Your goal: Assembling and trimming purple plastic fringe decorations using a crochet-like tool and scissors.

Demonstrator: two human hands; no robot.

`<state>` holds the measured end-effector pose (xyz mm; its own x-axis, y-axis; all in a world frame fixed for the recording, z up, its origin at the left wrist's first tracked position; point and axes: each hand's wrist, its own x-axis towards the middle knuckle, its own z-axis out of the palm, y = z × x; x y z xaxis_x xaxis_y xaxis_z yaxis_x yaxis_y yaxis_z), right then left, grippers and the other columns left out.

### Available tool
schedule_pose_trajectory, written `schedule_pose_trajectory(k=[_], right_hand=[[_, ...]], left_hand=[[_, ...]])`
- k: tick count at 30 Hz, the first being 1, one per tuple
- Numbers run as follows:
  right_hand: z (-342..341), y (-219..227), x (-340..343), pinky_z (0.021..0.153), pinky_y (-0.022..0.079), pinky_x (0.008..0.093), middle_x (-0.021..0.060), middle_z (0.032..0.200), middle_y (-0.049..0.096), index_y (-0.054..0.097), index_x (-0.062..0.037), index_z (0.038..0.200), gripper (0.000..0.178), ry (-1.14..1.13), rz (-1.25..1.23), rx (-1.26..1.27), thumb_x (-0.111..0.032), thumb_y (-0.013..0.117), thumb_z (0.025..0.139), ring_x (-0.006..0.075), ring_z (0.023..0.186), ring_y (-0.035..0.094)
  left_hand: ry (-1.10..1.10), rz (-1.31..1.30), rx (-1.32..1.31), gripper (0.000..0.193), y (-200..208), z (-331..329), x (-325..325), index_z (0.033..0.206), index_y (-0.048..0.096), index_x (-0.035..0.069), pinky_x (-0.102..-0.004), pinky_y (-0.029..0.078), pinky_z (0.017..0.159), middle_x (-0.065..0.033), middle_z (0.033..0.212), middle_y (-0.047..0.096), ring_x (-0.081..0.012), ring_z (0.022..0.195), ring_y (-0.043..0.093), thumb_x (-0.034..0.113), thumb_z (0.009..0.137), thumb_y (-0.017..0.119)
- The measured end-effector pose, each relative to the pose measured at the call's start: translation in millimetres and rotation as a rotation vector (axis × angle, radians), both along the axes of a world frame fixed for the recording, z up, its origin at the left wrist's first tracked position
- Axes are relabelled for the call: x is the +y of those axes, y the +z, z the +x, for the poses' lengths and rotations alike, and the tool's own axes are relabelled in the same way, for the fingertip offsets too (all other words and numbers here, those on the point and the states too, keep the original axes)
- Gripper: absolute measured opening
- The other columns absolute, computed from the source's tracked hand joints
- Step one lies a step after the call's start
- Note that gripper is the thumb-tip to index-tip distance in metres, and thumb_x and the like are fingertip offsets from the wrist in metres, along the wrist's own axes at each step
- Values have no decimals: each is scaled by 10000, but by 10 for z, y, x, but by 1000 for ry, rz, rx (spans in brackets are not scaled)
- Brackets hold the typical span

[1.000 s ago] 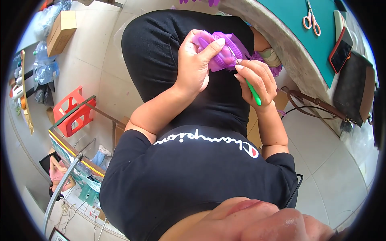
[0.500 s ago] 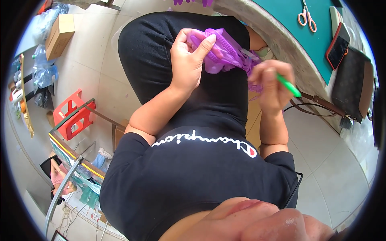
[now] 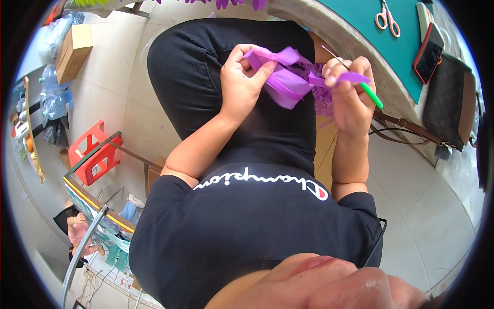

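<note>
Over my black-clad lap, my left hand [image 3: 246, 77] is closed on a soft, glossy purple piece [image 3: 286, 88], thumb on top, its folds spreading rightward. My right hand [image 3: 352, 95] is closed round a tool with a green handle [image 3: 371, 96] and a thin metal shaft [image 3: 335, 55] that points up and left. The same fingers pinch a flat purple strip [image 3: 352, 78], which runs back to the piece in my left hand. Below and between the hands hangs a bunch of thin purple fringe [image 3: 323, 100]. The exact kind of purple article is unclear.
Pink-handled scissors [image 3: 388, 20] and a phone [image 3: 430, 56] lie on the green tabletop [image 3: 355, 15] at the upper right. Beside it is a dark bag [image 3: 448, 103]. A red stool [image 3: 95, 154] and a cardboard box [image 3: 73, 54] stand left. Another person [image 3: 82, 234] sits at lower left.
My right hand has turned and lifted slightly, and the tool's metal shaft now shows. A purple strip is now stretched between my hands. The purple piece has opened out and shifted in my left hand.
</note>
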<state>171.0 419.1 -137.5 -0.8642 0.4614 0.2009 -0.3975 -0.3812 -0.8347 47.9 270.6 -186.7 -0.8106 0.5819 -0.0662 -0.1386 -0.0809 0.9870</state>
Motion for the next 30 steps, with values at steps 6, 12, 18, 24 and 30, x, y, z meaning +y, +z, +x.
schedule_pose_trajectory(k=[6,12,18,24,30], right_hand=[[7,61,-92,783,399,336,71,851,564,423,-127,906,186,-169,117,-81,-56,594,912,173,844,516],[586,619,459,605,382,244,-8,740,513,547,-102,793,166,-130,-619,566,12,668,799,113,680,445],[1500,812,1273,567,392,240,-3,774,544,549,-63,737,166,-535,-520,620,-12,697,792,123,643,446],[961,1249,999,826,328,330,48,915,536,587,-68,945,57,-433,96,254,-52,607,895,186,916,412],[-182,2253,758,844,411,303,164,1075,553,607,29,1094,198,-707,409,160,-86,523,956,235,1005,503]], left_hand=[[-156,322,-904,132,243,3,13,1001,554,16,-312,531,840,-123,975,655,-193,907,654,143,968,533],[-282,1002,-1095,219,261,-515,-432,1130,555,-15,-226,501,617,-117,1141,621,-100,674,551,123,990,459],[-226,1135,-933,307,639,-1084,-1108,1264,459,-49,-195,479,543,-167,1325,527,-114,651,542,83,988,433],[-219,800,-785,642,766,-1025,-1102,1434,231,-35,-313,485,825,-135,1427,410,-176,922,553,238,947,549],[-384,374,-515,597,749,-713,-825,1304,469,-20,-356,446,986,-136,1263,562,-213,1136,560,146,798,737]])
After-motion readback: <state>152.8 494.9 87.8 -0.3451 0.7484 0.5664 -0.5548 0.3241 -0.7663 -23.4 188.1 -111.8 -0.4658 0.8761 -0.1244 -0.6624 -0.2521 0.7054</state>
